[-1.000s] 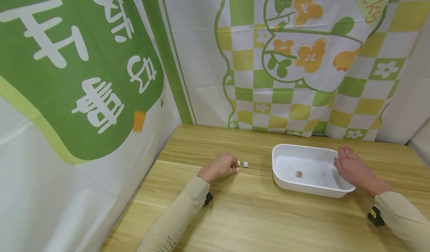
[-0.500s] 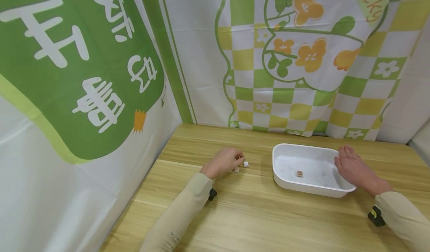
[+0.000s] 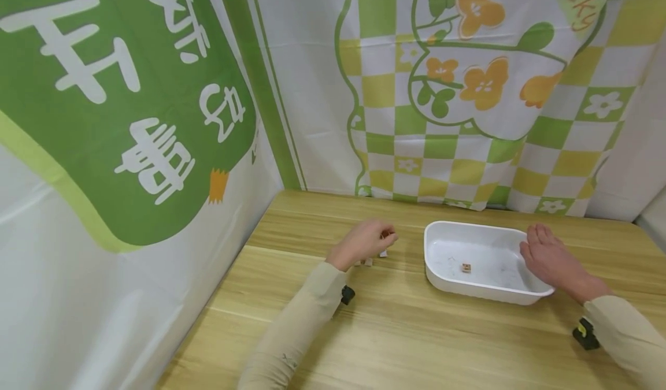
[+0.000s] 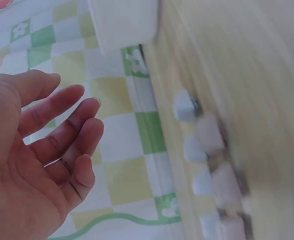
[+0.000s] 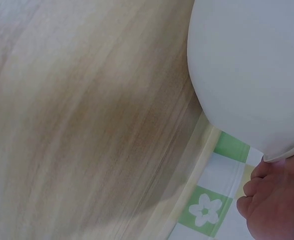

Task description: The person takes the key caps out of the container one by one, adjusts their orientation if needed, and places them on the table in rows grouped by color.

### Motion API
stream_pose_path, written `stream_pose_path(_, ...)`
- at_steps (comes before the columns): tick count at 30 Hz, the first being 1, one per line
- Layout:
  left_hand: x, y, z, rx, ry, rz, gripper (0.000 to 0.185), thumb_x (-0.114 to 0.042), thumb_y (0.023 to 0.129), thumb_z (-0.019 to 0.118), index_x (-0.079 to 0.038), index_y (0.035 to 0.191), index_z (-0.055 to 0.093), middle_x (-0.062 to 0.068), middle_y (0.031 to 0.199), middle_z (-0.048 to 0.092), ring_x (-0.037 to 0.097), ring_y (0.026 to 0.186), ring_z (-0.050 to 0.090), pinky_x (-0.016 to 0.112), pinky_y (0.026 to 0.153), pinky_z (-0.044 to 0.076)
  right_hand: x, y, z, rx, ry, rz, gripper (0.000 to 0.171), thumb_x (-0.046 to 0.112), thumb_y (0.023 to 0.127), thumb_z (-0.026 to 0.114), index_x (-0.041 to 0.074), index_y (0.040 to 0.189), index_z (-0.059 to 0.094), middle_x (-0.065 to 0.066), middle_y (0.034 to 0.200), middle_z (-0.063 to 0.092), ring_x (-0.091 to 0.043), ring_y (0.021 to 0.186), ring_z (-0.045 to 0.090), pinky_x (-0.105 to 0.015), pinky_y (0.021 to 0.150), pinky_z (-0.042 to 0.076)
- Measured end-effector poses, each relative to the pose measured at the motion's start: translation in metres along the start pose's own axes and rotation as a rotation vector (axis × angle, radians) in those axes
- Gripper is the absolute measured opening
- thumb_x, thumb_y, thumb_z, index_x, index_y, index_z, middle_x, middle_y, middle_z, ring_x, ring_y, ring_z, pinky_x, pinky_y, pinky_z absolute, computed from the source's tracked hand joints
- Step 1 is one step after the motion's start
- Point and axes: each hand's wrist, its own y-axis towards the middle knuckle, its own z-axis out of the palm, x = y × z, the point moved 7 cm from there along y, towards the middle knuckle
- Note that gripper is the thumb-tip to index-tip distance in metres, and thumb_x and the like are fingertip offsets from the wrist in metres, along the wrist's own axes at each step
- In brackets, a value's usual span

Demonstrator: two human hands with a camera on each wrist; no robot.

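In the head view the left hand (image 3: 366, 241) hovers above a small cluster of pale cubes (image 3: 376, 258) lying on the wooden table (image 3: 395, 332) toward its far left part, its fingertips drawn together as if pinching one small piece, though the piece itself is too small to make out. To the right stands a white tray (image 3: 442, 283) near the far edge of the table, with one brownish cube (image 3: 466, 268) on its floor; the right hand (image 3: 551, 261) rests with straight fingers against the tray's right rim, steadying it. In the left wrist view the left hand's fingers (image 4: 71, 125) look loosely spread and relaxed, with no cube visible between them, so whether it holds anything cannot be told; a blurred row of white and pinkish cubes (image 4: 207, 170) lies on the table beside the checked cloth backdrop (image 4: 121, 150). In the right wrist view only the tray's outer wall (image 5: 247, 75) and the right hand's fingertips (image 5: 267, 200) at its rim show. The step in hand seems to be carrying a cube from the cluster to the tray; the next move calls for a firm pinch and a short carry rightward over the rim.
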Motion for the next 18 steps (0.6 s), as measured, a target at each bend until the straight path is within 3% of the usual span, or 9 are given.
stream_pose_path(9,-0.031,0.019,0.001,-0.018,0.009,0.062,0.027,-0.031,0.101,0.051,-0.016,0.110,0.071,-0.005,0.099,0.071,0.004,0.084,0.061,0.019,0.078,0.050,0.002,-0.001,-0.004,-0.001,-0.018,0.000,0.062,0.025,0.107,0.025,-0.029,0.137,0.023,-0.052,0.142,0.019,-0.064,0.134,0.021,-0.069,0.110,0.021)
stream_pose_path(18,-0.058,0.042,0.015,0.008,0.004,0.116,0.024,-0.032,0.101,0.053,-0.018,0.106,0.072,-0.009,0.093,0.071,0.001,0.079,0.059,0.013,0.072,0.044,-0.001,0.000,-0.002,0.017,-0.004,0.010,0.065,0.028,0.107,0.022,-0.029,0.138,0.021,-0.052,0.143,0.016,-0.064,0.135,0.018,-0.069,0.110,0.019)
